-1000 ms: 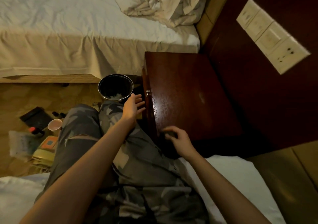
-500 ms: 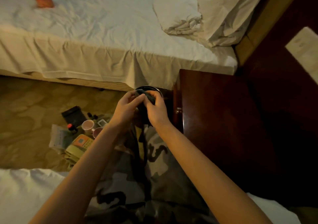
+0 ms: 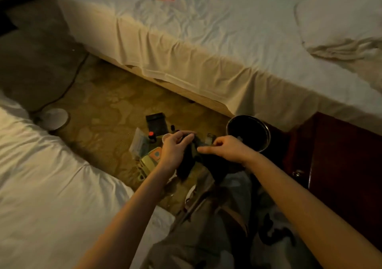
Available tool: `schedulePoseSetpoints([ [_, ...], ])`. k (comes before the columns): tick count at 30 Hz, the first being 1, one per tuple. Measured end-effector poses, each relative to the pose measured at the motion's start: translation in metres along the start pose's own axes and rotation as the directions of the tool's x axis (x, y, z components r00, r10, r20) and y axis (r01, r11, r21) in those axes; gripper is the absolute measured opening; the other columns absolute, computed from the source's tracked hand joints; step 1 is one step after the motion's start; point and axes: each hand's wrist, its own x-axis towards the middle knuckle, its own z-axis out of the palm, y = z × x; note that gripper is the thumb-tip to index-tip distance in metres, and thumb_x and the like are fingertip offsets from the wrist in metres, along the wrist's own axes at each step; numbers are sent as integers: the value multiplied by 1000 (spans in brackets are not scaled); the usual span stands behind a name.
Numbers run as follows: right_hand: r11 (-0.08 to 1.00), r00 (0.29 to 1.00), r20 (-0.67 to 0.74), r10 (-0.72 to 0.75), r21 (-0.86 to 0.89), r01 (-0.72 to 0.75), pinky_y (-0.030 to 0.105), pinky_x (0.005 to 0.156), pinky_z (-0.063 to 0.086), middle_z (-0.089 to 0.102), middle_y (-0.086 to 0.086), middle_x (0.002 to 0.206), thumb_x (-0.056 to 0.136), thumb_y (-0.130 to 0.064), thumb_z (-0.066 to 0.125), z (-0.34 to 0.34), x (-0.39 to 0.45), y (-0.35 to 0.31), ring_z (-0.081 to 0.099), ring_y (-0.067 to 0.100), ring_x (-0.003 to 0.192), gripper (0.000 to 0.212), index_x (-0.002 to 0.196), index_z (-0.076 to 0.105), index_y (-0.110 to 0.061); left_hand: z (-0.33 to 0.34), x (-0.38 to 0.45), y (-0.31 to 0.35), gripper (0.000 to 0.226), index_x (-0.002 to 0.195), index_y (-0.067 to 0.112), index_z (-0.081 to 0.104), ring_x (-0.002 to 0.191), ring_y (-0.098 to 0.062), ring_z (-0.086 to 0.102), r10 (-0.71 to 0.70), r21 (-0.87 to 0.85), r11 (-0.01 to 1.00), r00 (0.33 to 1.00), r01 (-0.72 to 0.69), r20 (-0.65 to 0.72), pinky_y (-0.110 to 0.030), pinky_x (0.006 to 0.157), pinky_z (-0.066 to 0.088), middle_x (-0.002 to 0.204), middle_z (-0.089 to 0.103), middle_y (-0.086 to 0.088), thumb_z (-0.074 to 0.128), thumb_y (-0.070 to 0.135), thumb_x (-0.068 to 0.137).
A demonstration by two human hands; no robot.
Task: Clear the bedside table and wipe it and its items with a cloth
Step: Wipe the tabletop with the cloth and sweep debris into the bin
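Dark cloth [image 3: 187, 163] hung between my left hand [image 3: 175, 146] and right hand [image 3: 226, 148], both pinching it above the floor items [image 3: 148, 144]; probably unfolding it. Next, I judged, wiping the cleared bench [image 3: 341, 155] beside me.

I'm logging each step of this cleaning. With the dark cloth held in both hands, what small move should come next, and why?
Probably carry the dark cloth right to the bedside table: the left hand and right hand grip it over the floor items, and the visible tabletop looks bare.
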Motion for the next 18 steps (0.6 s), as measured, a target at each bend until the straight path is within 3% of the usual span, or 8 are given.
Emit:
schedulePoseSetpoints([
  [3, 999, 990, 139, 34, 2, -34, 26, 63, 47, 66, 5, 79, 74, -49, 74, 2, 28, -4, 62, 15, 70, 49, 94, 71, -4, -19, 12, -14, 16, 90, 32, 70, 98, -20, 63, -62, 1, 998, 998, 62, -18, -44, 92, 50, 103, 67, -4, 57, 42, 90],
  [5, 962, 982, 183, 49, 255, -95, 24, 64, 53, 71, 6, 82, 82, -35, 70, 6, 48, -5, 68, 14, 69, 31, 94, 71, -7, -29, 20, -27, 21, 94, 26, 69, 93, -21, 64, -114, -6, 993, 993, 114, -24, -41, 87, 50, 98, 68, -4, 54, 41, 92],
  [8, 788, 950, 303, 79, 564, -245, 25, 60, 52, 70, 10, 88, 90, -33, 58, 15, 74, -2, 69, 17, 71, 31, 105, 67, -6, -35, 33, -50, 27, 90, 22, 69, 89, -26, 63, -139, -27, 990, 990, 138, -6, -40, 80, 49, 93, 67, -6, 52, 44, 92],
  [12, 491, 879, 471, 79, 749, -445, 37, 88, 49, 68, 18, 108, 89, -35, 51, 40, 105, 6, 66, 28, 97, 39, 113, 66, -8, -35, 49, -78, 27, 89, 24, 65, 92, -22, 62, -258, -99, 962, 966, 254, -28, -38, 84, 50, 97, 65, -4, 44, 39, 97],
  [15, 288, 896, 428, 120, 848, -444, 39, 90, 46, 65, 19, 115, 88, -31, 51, 56, 137, 14, 61, 30, 106, 40, 116, 63, -5, -40, 64, -115, 23, 102, 21, 60, 96, -18, 57, -411, -133, 909, 900, 394, -143, -34, 84, 45, 106, 62, -3, 40, 32, 100],
  [18, 276, 908, 297, 296, 883, -379, 38, 78, 45, 63, 17, 104, 93, -27, 49, 75, 177, 26, 59, 28, 92, 29, 108, 62, -6, -48, 77, -157, 22, 111, 15, 62, 94, -18, 59, -550, -161, 835, 791, 526, -268, -31, 78, 45, 110, 63, -6, 46, 22, 97],
])
